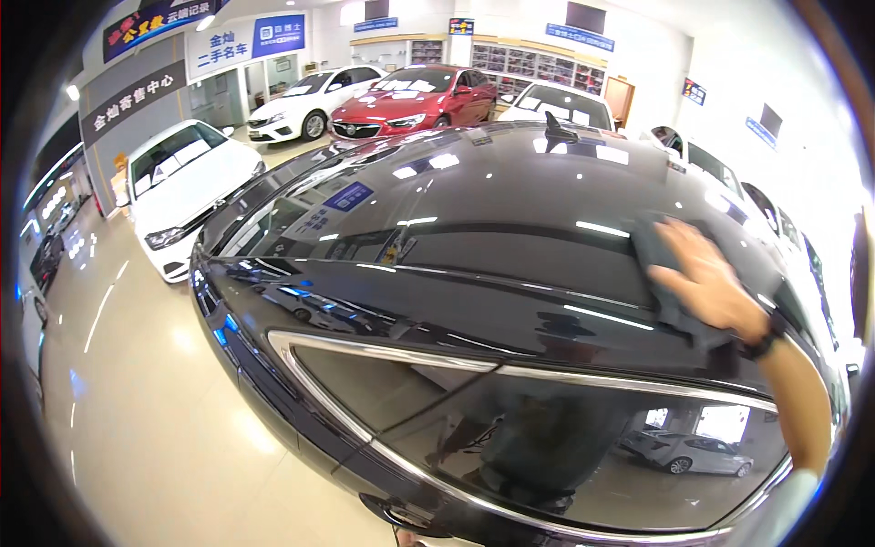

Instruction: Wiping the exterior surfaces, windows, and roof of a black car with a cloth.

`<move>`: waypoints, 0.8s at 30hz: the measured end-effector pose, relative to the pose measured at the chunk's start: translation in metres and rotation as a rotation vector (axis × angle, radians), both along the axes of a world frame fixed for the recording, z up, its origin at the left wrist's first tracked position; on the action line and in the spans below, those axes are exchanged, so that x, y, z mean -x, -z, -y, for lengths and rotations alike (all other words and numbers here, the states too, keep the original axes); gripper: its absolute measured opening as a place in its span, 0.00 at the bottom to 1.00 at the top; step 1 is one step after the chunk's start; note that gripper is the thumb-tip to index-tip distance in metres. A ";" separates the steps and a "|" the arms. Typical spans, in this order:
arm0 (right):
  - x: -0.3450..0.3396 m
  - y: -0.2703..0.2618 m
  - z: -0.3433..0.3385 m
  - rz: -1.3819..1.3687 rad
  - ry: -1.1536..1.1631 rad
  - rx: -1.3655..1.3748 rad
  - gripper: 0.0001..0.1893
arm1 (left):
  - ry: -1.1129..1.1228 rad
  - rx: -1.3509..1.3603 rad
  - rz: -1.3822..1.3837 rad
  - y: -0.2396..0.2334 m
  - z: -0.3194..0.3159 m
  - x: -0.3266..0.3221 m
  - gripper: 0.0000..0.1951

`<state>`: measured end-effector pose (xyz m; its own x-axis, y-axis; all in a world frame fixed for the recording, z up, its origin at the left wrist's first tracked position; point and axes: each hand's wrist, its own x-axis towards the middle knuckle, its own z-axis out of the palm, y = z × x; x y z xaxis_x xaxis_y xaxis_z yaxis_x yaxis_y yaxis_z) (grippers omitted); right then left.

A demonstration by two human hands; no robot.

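A dark grey cloth (670, 304) lies against the glossy roof (492, 198) of a black car. My right hand (707, 284) presses flat on this cloth with fingers spread, and a dark band circles the wrist. The hand is slightly blurred. Below it runs the bright chrome trim (424, 357) around the tinted side windows (547, 444), which mirror a car and a dark figure. A shark-fin antenna (557, 130) stands on the roof. My left hand is out of view.
Near the black car's far end stands a white car (195, 184). A red car (417, 99) and another white car (314, 99) are parked behind. The black door handle (403, 516) juts out at the bottom, beside the shiny beige floor (157, 410).
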<state>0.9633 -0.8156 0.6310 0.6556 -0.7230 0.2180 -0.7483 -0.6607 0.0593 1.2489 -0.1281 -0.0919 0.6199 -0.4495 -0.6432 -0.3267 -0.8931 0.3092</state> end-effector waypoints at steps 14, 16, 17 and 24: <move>-0.331 0.046 0.016 -0.195 -0.461 0.060 0.36 | -0.494 0.050 -0.741 -0.001 0.103 -0.002 0.15; -0.242 0.003 0.052 -0.114 -0.210 -0.101 0.38 | -0.422 0.038 -0.686 -0.003 0.120 -0.016 0.15; -0.176 0.009 0.091 0.057 -0.145 0.012 0.35 | -0.390 0.041 -0.660 -0.001 0.135 -0.025 0.15; 0.461 0.006 0.097 0.233 0.580 0.087 0.23 | -0.280 0.120 -0.571 -0.004 0.236 -0.059 0.14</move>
<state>0.5025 -0.9123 0.6248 0.0908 -0.9199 0.3814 -0.9831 -0.1439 -0.1130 1.3075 -0.3642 -0.0877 0.2994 -0.4096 -0.8617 0.1591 -0.8691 0.4683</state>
